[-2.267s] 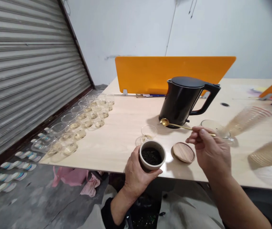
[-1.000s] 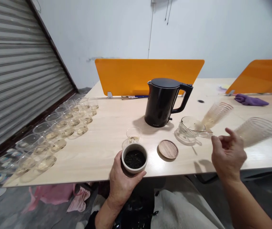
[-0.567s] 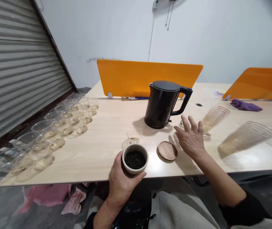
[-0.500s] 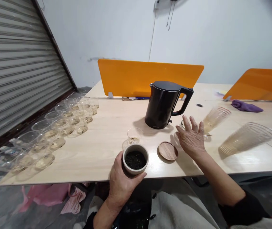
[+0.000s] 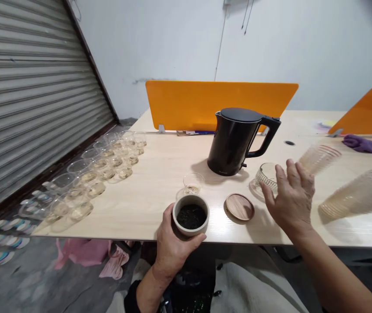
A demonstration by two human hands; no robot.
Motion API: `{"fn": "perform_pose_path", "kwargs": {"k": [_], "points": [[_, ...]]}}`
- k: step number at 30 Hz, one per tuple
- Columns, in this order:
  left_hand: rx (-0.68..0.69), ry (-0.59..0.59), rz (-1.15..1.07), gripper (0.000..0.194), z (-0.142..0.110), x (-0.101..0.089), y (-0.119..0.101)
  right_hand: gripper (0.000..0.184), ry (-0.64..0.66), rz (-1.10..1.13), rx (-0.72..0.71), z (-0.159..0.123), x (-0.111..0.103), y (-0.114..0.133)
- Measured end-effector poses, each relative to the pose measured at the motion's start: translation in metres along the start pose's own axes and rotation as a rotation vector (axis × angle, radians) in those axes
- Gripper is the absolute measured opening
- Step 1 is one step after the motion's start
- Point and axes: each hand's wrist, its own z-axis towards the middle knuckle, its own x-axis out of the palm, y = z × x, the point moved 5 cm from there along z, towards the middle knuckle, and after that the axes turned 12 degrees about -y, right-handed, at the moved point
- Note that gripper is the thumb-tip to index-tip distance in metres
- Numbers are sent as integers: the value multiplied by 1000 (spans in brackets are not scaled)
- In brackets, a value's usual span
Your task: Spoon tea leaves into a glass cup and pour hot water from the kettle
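My left hand is wrapped round a small grey ceramic jar of dark tea leaves at the table's near edge. Its round wooden lid lies on the table just to the right. My right hand hovers open, fingers spread, over the table between the lid and a ribbed glass cup, holding nothing. A small clear cup with a little pale liquid stands just behind the jar. A black electric kettle stands behind them.
Several clear cups of pale tea stand in rows along the table's left edge. Two stacks of plastic cups lie on their sides at the right. Orange dividers stand at the back, and a purple cloth lies far right.
My right hand no longer holds the gold spoon it had 2.3 s ago. It swung right, reached towards the lid, then drew back right beside the ribbed glass cup. My left hand kept the jar.
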Motion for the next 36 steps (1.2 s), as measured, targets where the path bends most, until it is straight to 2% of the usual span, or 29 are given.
{"fn": "perform_pose_path", "kwargs": {"k": [2, 6, 8, 11, 13, 16, 20, 24, 27, 30, 36], "points": [[-38, -23, -40, 89, 5, -10, -1, 59, -50, 92, -14, -2, -14, 7], [-55, -187, -15, 92, 35, -40, -2, 62, -130, 288, -13, -8, -32, 16], [-46, -245, -17, 90, 59, -49, 0, 61, -127, 359, 4, -12, -32, 19], [-5, -246, -56, 88, 100, -48, 3, 57, -96, 451, 29, -19, -24, 21], [16, -209, -68, 85, 127, -38, 5, 51, -58, 509, 40, -25, -15, 22], [36, -92, -94, 79, 162, -12, 7, 44, 29, 578, 41, -37, 1, 25], [66, 42, -108, 72, 188, 31, 11, 39, 117, 617, 41, -49, 16, 26], [23, 130, -273, 70, 193, 71, 21, 38, 146, 632, 56, -53, 20, 20], [-44, 188, -412, 72, 192, 94, 30, 38, 145, 654, 79, -53, 19, 14], [-49, 209, -425, 74, 195, 105, 38, 37, 148, 661, 98, -52, 19, 11], [-60, 295, -485, 75, 198, 113, 40, 34, 182, 659, 79, -50, 26, 22]]}}
